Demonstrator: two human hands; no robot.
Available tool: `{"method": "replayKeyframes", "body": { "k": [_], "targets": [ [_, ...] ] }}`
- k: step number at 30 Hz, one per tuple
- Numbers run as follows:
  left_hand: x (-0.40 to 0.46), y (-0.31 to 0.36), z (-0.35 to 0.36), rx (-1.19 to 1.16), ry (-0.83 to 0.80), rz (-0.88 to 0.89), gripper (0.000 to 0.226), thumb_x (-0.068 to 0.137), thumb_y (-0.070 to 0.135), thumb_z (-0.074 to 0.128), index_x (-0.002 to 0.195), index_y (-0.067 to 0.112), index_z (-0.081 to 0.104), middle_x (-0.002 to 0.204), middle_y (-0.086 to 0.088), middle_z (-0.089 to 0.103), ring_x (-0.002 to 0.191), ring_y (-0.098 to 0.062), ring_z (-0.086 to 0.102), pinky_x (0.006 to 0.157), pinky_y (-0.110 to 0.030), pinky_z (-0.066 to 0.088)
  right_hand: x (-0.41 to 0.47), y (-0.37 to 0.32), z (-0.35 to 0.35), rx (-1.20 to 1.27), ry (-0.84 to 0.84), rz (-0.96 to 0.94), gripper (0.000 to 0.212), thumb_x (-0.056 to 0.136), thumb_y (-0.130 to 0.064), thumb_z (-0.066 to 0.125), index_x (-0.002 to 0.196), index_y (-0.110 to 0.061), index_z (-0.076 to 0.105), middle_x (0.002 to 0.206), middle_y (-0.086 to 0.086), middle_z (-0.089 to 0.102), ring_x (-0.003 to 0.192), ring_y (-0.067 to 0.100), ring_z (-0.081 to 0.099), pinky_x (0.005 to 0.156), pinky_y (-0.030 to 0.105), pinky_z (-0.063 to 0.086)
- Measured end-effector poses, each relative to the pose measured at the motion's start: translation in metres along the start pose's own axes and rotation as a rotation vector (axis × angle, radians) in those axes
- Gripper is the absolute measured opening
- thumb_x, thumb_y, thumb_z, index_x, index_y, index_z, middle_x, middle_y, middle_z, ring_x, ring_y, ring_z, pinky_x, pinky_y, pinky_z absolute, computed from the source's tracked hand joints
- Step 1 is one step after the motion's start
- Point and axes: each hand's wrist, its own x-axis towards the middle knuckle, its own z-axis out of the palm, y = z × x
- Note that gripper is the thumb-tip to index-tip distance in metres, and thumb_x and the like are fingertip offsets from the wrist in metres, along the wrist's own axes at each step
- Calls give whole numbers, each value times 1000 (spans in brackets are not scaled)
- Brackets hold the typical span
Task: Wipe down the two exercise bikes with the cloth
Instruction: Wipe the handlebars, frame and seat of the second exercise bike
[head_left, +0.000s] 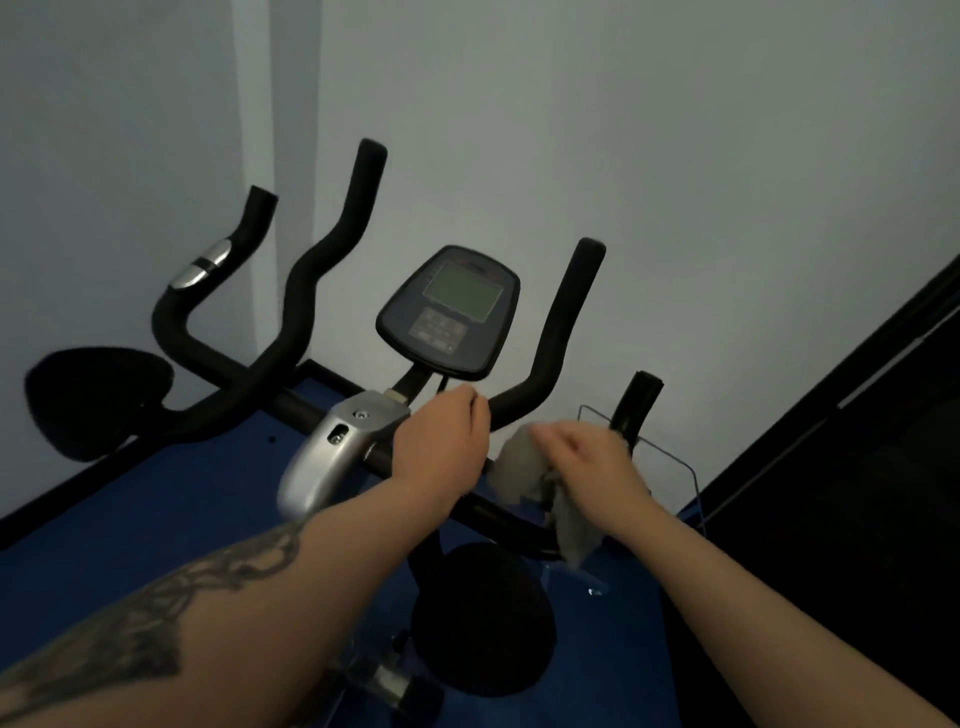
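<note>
Two bare hands work at the nearer exercise bike's handlebar (524, 512). Right hand (587, 457) presses a limp grey cloth (519, 467) around it; soft folds dangle below the grip. Left hand (441, 441) curls round the bar beside it, steadying.

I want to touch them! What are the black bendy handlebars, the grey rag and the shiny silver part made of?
The black curved handlebars look like soft matte foam or rubber padding, since they show no shine. The crumpled grey cloth under the right hand looks like soft woven fabric, folding limply. The glossy silver stem cover looks like painted plastic or metal; its bright glints don't settle which.
</note>
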Motion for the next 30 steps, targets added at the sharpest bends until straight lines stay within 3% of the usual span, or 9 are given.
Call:
{"method": "replayKeyframes", "body": {
  "k": [1, 3, 5, 8, 12, 17, 20, 24, 30],
  "targets": [
    [-6, -4, -3, 138, -57, 71, 11, 99, 21, 43, 94, 16, 52, 87, 0, 57, 73, -19, 58, 53, -30, 38, 9, -4, -6, 72, 157, 48, 39, 100, -41, 45, 72, -20, 63, 69, -2, 60, 67, 13, 56, 64, 37, 47],
    [-19, -16, 1, 337, -137, 162, 36, 98, 17, 45, 133, 15, 37, 116, -3, 51, 88, -21, 59, 64, -33, 39, 29, -12, -15, 175, 457, 84, 36, 101, -40, 43, 76, -23, 62, 74, -4, 60, 69, 7, 55, 61, 28, 45],
    [-27, -21, 4, 321, -122, 124, 45, 101, 20, 38, 144, 16, 26, 127, 0, 49, 94, -18, 58, 78, -33, 35, 50, -23, -16, 268, 589, 78, 30, 101, -42, 43, 79, -29, 58, 82, -7, 57, 76, 5, 54, 65, 23, 44],
    [-27, -20, -1, 202, -54, 46, 26, 102, 24, 29, 123, 24, 44, 105, 8, 59, 83, -13, 55, 89, -29, 31, 71, -30, 9, 184, 492, 90, 25, 97, -44, 49, 96, -21, 61, 112, -2, 52, 107, 15, 50, 96, 32, 43],
    [-29, -18, -10, 108, -17, -8, 13, 97, 16, 34, 95, 21, 46, 95, 3, 61, 81, -16, 57, 72, -29, 30, 51, -21, 57, -37, 389, 4, 23, 97, -34, 55, 109, -17, 67, 142, 1, 42, 142, 15, 17, 115, 33, 21],
    [-27, -16, -3, -52, 90, -45, 40, 94, 11, 44, 58, 25, 31, 54, 9, 44, 54, -19, 47, 62, -32, 29, 43, 3, 22, -238, 191, -349, 27, 98, -28, 55, 118, -15, 68, 126, 4, 59, 130, 20, 42, 114, 29, 21],
    [-26, -15, -2, -108, 84, -83, 38, 94, 11, 44, 60, 25, 35, 57, 3, 51, 58, -24, 54, 62, -35, 37, 64, 2, 10, -241, 201, -354, 23, 97, -23, 57, 109, -9, 71, 115, 6, 64, 117, 20, 51, 117, 26, 15],
    [-28, -14, -5, -171, -14, -196, 17, 98, 16, 38, 84, 17, 48, 72, 3, 52, 70, -21, 55, 65, -31, 34, 50, -19, 59, 139, 529, -148, 15, 96, -11, 58, 105, -10, 70, 110, 0, 61, 115, 14, 50, 104, 20, 32],
    [-26, -15, -1, -58, 34, -115, 26, 99, 28, 34, 79, 18, 46, 60, 9, 37, 66, -19, 43, 69, -34, 34, 57, 2, 22, -18, 333, -276, 20, 96, -15, 59, 111, -7, 70, 114, 6, 64, 111, 12, 50, 101, 21, 36]
  ]
}}
